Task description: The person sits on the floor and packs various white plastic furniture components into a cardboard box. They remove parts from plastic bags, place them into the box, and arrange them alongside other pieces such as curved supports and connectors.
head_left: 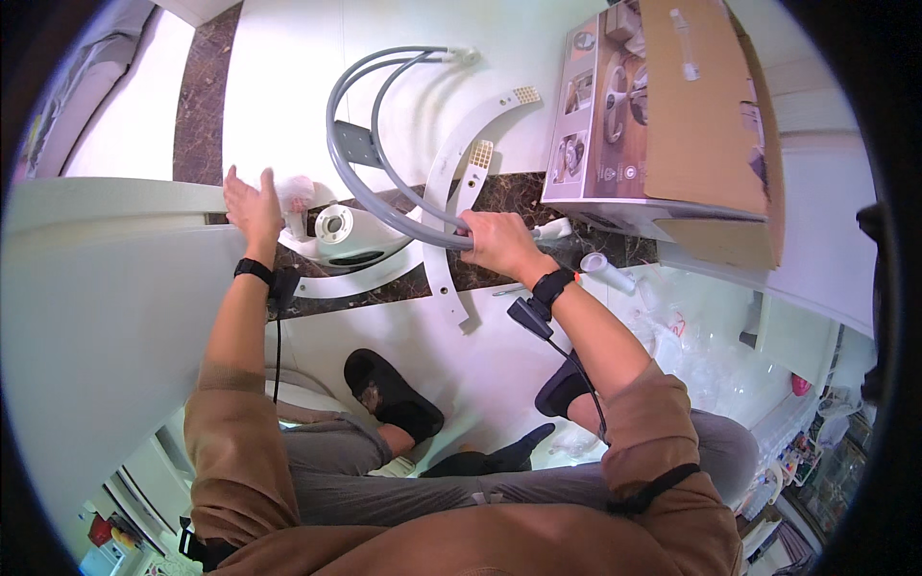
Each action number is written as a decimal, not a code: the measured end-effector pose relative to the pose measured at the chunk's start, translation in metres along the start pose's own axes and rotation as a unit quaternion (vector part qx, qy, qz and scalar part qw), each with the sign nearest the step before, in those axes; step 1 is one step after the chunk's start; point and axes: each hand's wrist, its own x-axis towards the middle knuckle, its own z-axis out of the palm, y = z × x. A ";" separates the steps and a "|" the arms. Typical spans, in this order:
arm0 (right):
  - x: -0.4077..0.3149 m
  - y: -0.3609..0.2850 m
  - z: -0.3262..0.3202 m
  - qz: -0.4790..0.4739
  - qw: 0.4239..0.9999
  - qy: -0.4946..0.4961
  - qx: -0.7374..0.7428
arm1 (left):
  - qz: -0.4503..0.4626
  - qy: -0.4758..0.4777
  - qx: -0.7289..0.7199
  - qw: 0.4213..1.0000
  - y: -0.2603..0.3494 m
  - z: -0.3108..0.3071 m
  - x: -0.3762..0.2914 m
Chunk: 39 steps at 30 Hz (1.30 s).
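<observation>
My right hand [500,243] grips a bent grey metal tube frame [336,155] near its lower end. A flat dark grey plate [354,143] joins the tubes at the left bend, and the far ends bear clear wrapping [462,55]. My left hand [252,209] is raised with thumb and fingers apart, holding nothing. Beside it sits a white plastic housing [364,236] with a round socket, and a part in translucent wrap [295,191]. Curved white base pieces [441,189] with gridded end pads lie under and beside the frame.
A printed cardboard box [709,108] stands at the right with a flap hanging over its side. Near it lie a white cylinder [607,272] and crumpled clear plastic bags [677,345]. A white panel [130,281] edges the left. My black-slippered feet [392,392] are on the floor.
</observation>
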 end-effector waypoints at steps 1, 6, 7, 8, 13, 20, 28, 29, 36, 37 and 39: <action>-0.003 -0.012 -0.008 -0.015 0.999 0.025 0.016 | 0.028 0.030 0.010 0.999 0.017 -0.016 -0.004; -0.030 -0.092 -0.041 -0.023 0.990 0.073 0.120 | -0.180 -0.239 -0.482 0.823 0.122 -0.113 -0.036; -0.039 -0.107 -0.049 -0.042 0.983 0.091 0.151 | -0.218 -0.301 -0.578 0.726 0.140 -0.135 -0.045; -0.049 -0.121 -0.055 -0.064 0.980 0.106 0.156 | -0.205 -0.323 -0.604 0.699 0.156 -0.156 -0.056; -0.105 -0.177 -0.099 -0.092 0.985 0.097 0.112 | -0.159 -0.358 -0.684 0.615 0.212 -0.249 -0.121; -0.193 -0.225 -0.199 -0.195 0.977 0.064 0.063 | 0.023 -0.341 -0.787 0.514 0.279 -0.352 -0.185; -0.269 -0.252 -0.274 -0.184 0.859 0.151 0.452 | 0.229 -0.254 -0.740 0.580 0.385 -0.399 -0.270; -0.276 -0.250 -0.273 -0.189 0.859 0.170 0.443 | 0.233 -0.231 -0.730 0.600 0.396 -0.401 -0.278; -0.290 -0.240 -0.244 -0.158 0.847 0.308 0.403 | 0.197 -0.324 -0.604 0.701 0.447 -0.397 -0.307; -0.295 -0.235 -0.250 -0.121 0.860 0.301 0.394 | 0.203 -0.322 -0.570 0.728 0.456 -0.392 -0.305; -0.312 -0.226 -0.274 -0.198 0.833 0.332 0.396 | 0.281 -0.334 -0.606 0.665 0.468 -0.378 -0.301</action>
